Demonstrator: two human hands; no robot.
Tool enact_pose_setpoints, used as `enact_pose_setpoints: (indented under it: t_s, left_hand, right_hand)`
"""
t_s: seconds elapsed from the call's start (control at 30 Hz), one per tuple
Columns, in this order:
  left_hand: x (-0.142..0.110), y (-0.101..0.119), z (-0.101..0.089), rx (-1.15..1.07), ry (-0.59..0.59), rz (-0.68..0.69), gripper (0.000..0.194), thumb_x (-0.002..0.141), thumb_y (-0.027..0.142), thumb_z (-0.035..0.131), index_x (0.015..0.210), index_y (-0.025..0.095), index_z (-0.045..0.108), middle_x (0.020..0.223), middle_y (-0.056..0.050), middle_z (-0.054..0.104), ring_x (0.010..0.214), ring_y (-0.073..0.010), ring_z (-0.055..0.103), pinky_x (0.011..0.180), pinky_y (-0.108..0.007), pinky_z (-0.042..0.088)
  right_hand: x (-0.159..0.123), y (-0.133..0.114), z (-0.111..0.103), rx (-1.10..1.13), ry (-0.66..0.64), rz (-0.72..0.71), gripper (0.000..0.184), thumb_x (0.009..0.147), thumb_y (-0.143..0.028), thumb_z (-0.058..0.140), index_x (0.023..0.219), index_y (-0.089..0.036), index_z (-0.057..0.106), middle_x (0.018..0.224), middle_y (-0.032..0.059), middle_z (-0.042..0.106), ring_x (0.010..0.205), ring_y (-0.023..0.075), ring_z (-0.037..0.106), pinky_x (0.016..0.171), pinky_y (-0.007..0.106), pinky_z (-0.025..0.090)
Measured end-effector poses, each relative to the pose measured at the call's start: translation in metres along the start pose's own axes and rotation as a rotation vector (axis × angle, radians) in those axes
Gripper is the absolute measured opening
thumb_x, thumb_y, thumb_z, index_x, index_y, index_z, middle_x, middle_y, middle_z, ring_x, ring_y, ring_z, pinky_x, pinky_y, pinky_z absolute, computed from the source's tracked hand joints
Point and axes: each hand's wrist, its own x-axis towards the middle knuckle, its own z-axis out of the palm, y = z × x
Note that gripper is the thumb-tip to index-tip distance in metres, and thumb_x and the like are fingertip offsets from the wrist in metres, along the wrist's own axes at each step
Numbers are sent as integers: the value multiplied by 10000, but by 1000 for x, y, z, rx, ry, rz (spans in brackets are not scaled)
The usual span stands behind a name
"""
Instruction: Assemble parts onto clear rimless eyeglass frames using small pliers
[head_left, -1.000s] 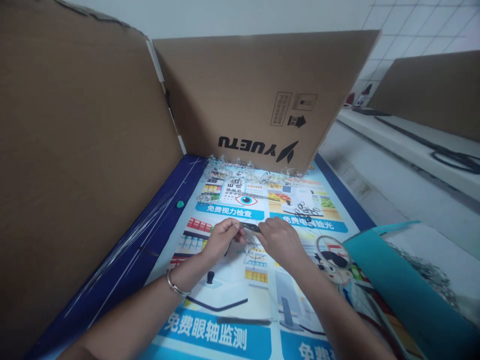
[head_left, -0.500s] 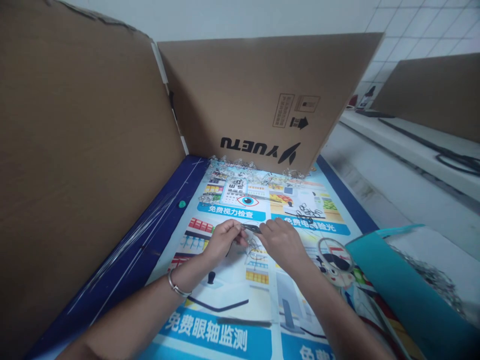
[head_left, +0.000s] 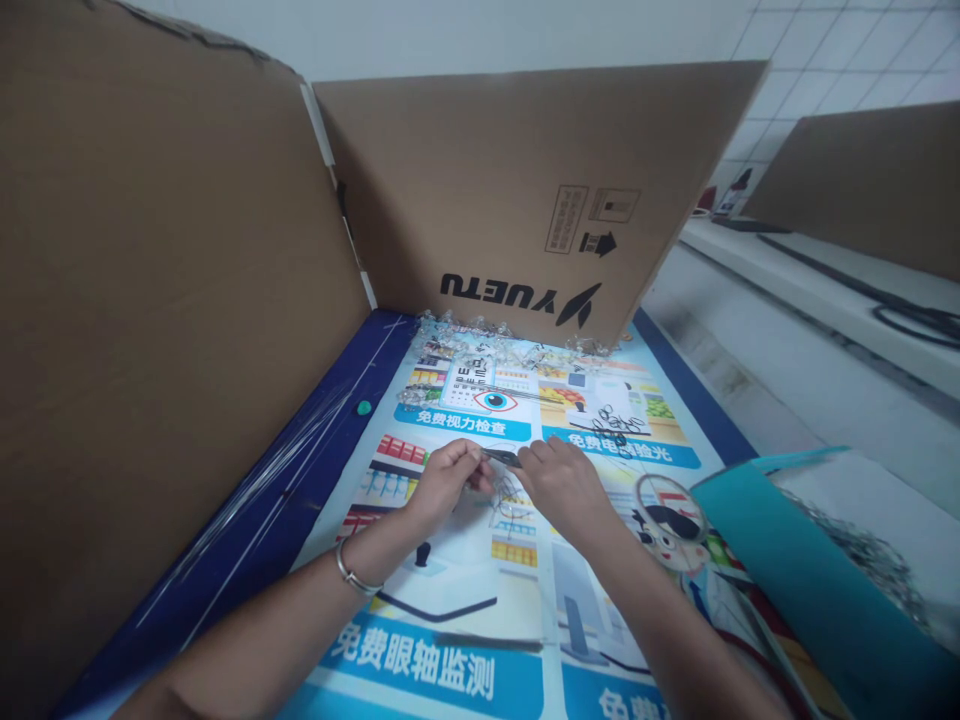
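Between both hands [head_left: 501, 490], a small dark tool [head_left: 501, 457].

Dark tool [head_left: 502, 457] partly hidden; teal box [head_left: 810, 570] cut off right.

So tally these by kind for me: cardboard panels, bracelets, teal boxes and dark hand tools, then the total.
Cardboard panels (left, middle, right): 3
Silver bracelet: 1
Teal box: 1
Dark hand tool: 1
Total: 6
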Motion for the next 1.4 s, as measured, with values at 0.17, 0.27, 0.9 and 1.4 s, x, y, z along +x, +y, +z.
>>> enact_pose_setpoints:
  t_s: [0.17, 0.27, 0.9, 1.4]
  left_hand:
    - [0, 0, 0, 16, -7, 1, 210, 778, 335, 525, 683, 147, 518, 657, -3, 594, 510, -94, 567, 546, -219, 446]
    - [1, 0, -1, 26, -13, 0, 218, 771, 348, 534, 683, 149, 516, 647, -5, 599, 503, -97, 564, 536, -221, 444]
    - [21, -10, -17, -266, 317, -27, 160, 713, 289, 573, 775, 146, 535, 708, -13, 607, 587, -107, 582, 558, -229, 435]
    - [26, -12, -23, -235, 202, -74, 168, 707, 285, 593, 736, 140, 515, 687, -25, 608, 595, -125, 589, 570, -257, 458]
  right_hand:
    - [0, 0, -2, 1, -25, 5, 240, 866, -318, 442, 762, -157, 587, 708, 56, 576, 724, 177, 475, 639, 289, 249]
    - [0, 0, -2, 3, -42, 5, 253, 870, -323, 431, 762, -158, 590, 711, 58, 580, 723, 177, 477, 641, 289, 251]
    - [1, 23, -14, 41, -417, 114, 250, 810, -391, 492, 784, -184, 629, 800, 61, 631, 794, 184, 560, 639, 262, 342]
    - [-6, 23, -25, -32, -520, 33, 159, 747, -319, 591, 755, -172, 652, 791, 75, 654, 789, 208, 578, 639, 279, 349]
